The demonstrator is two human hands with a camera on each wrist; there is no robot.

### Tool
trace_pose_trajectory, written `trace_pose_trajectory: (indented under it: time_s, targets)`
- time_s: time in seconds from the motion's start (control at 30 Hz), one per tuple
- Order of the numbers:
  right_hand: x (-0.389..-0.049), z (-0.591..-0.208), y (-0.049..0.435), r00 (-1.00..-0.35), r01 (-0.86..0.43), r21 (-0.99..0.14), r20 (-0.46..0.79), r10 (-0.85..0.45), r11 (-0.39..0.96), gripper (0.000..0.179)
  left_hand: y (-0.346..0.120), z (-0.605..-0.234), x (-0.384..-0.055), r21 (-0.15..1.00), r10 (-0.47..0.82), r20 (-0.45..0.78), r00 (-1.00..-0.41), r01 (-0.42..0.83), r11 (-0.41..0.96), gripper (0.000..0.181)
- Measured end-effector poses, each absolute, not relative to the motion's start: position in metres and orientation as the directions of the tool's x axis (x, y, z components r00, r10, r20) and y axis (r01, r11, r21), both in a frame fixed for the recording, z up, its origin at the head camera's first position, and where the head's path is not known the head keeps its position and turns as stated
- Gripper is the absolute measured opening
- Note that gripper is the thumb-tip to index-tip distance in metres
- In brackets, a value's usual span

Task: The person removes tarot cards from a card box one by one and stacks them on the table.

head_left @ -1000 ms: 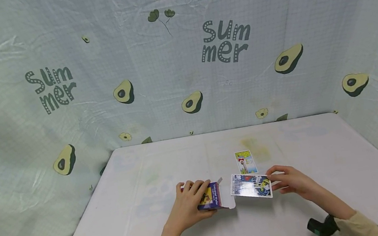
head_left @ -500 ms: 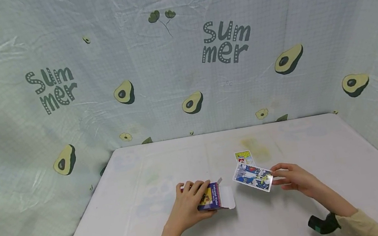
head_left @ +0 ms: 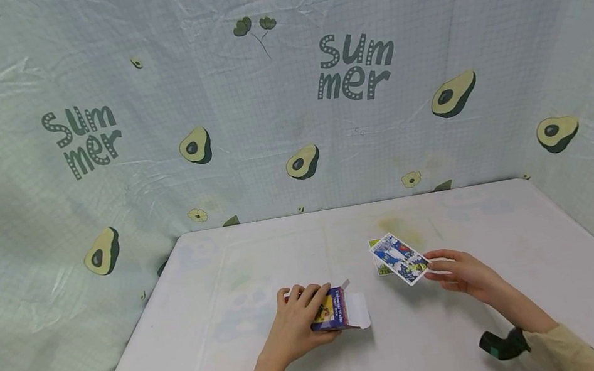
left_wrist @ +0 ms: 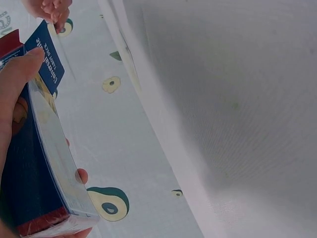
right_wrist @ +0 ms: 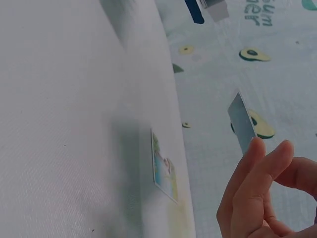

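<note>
Two hands shared what looked like the step of laying one picture card over another, taking 12 o'clock as the far edge of the counter [head_left: 262, 260]. The left hand [head_left: 297, 328] had its grip wrapped round a tarot deck box [head_left: 334, 308], whose white end flap [head_left: 357, 310] jutted toward 3 o'clock; its contents could not be made out. At 2 o'clock from the box, the lower card [right_wrist: 164, 171] lay face up, mostly covered in the head view by the held card [head_left: 400, 258], which hung above it, slanting from 10 o'clock to 4. The right hand [head_left: 465, 276] had a narrow grip, its fingertips pinching the held card at the 4 o'clock corner. The next move seemed to call for lining up both cards, then levelling and lowering the held one before release; pinched so slightly, it could well land askew. As for room, the counter's left edge ran well apart from the left hand at 9 o'clock, and the near edge was out of view. A strip of surface separated flap from cards. The far edge stood beyond them, an avocado-print backdrop [head_left: 250, 173] rising behind, and free surface reached toward 2 o'clock past the right hand.
</note>
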State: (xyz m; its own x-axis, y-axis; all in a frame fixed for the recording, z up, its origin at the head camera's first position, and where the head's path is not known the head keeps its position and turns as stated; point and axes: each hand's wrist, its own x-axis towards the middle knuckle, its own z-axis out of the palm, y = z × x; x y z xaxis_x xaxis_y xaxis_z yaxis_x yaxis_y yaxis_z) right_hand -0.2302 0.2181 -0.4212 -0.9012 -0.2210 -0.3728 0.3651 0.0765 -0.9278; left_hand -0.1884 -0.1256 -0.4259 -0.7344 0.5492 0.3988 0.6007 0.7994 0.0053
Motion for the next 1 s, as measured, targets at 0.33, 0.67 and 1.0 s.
trace_pose_trajectory:
  time_s: [0.33, 0.67, 1.0]
  targets:
    - [-0.240, -0.420, 0.214, -0.884, 0.447, -0.891, -0.429, -0.187, -0.072, 0.059, -0.126, -0.426, -0.188, 0.004, 0.552, 0.401, -0.731, 0.604, 0.797, 0.079]
    - [-0.244, -0.423, 0.218, -0.886, 0.444, -0.881, -0.404, -0.225, -0.166, 0.058, -0.126, -0.425, -0.189, 0.001, 0.552, 0.410, -0.726, 0.606, 0.796, 0.078]
    - [-0.249, -0.428, 0.213, -0.890, 0.454, -0.851, -0.416, -0.187, -0.264, 0.054, -0.125, -0.428, -0.190, 0.001, 0.555, 0.390, -0.734, 0.604, 0.797, 0.079]
